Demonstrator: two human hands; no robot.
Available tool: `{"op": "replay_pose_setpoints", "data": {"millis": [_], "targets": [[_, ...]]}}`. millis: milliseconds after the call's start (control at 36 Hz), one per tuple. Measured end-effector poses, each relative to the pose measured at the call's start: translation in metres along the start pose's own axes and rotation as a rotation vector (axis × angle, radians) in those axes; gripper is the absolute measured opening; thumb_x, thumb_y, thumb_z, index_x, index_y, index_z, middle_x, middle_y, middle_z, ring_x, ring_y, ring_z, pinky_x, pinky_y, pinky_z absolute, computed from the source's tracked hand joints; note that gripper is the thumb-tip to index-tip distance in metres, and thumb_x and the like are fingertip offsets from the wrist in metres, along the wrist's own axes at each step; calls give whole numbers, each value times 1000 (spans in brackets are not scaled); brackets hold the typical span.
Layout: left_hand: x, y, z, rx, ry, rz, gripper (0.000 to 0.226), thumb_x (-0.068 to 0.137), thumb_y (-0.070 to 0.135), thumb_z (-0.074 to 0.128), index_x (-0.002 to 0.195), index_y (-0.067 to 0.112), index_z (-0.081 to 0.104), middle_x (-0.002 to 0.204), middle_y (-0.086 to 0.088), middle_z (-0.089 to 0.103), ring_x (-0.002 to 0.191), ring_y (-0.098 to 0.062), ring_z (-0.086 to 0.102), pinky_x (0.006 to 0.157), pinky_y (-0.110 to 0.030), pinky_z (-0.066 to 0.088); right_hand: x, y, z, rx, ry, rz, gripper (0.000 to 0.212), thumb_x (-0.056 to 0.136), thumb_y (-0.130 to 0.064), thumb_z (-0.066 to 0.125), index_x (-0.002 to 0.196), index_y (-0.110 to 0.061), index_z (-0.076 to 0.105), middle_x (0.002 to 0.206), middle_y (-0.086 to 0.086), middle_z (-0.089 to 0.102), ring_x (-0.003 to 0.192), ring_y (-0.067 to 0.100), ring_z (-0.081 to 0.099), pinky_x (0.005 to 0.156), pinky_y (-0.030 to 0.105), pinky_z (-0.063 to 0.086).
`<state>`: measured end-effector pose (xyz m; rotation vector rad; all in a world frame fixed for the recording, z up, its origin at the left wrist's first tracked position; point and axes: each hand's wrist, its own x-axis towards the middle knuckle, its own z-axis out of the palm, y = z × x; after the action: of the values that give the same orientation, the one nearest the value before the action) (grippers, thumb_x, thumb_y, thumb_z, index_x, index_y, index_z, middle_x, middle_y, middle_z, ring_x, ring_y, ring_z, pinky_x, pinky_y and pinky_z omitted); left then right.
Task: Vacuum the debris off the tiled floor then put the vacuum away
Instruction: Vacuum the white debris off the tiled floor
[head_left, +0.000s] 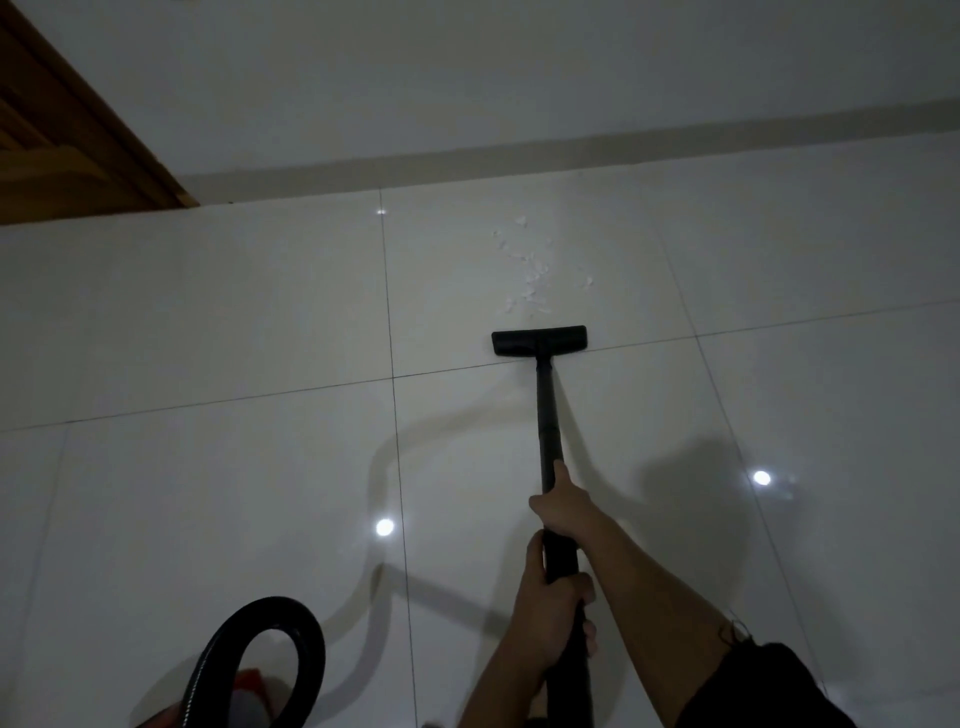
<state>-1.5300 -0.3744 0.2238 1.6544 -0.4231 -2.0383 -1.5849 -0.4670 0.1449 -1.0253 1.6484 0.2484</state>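
Note:
A black vacuum wand (546, 415) runs from my hands out to its flat floor head (539, 341), which rests on the white tiled floor (234, 322) at a grout line. Just beyond the head lies a scatter of small white debris (527, 265), not touched by it. My right hand (563, 506) grips the wand higher up, thumb pointing along it. My left hand (550, 613) holds the thicker lower part of the wand, closer to my body. A loop of black hose (270, 654) curls at the lower left.
A white wall with a pale skirting strip (571, 150) runs across the far side. A brown wooden door (67, 135) stands at the upper left. Something red and grey (249, 691) shows under the hose loop. Ceiling lights glare off the tiles.

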Motion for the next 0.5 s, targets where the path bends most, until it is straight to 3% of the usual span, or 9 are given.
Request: {"op": "replay_pose_setpoints", "data": {"millis": [250, 361, 500], "targets": [[29, 30, -18, -30, -19, 9, 54, 84, -7, 42, 126, 28, 37, 82, -16, 54, 39, -18, 47, 39, -24, 41, 23, -39, -11, 4, 6, -9, 77, 93, -14, 45, 152, -23, -3, 125, 17, 54, 88, 22, 52, 77, 29, 43], [43, 45, -32, -17, -42, 7, 58, 83, -6, 43, 132, 24, 33, 87, -17, 55, 37, -17, 47, 39, -24, 40, 34, -58, -15, 20, 24, -5, 77, 93, -14, 45, 152, -23, -3, 127, 17, 53, 90, 22, 52, 78, 29, 43], [52, 66, -51, -21, -61, 15, 58, 85, -6, 45, 133, 22, 32, 79, -15, 50, 37, -14, 46, 38, -22, 41, 47, -83, -13, 36, 48, 15, 78, 93, -13, 47, 153, -22, -2, 130, 18, 52, 107, 30, 57, 81, 30, 43]]}}
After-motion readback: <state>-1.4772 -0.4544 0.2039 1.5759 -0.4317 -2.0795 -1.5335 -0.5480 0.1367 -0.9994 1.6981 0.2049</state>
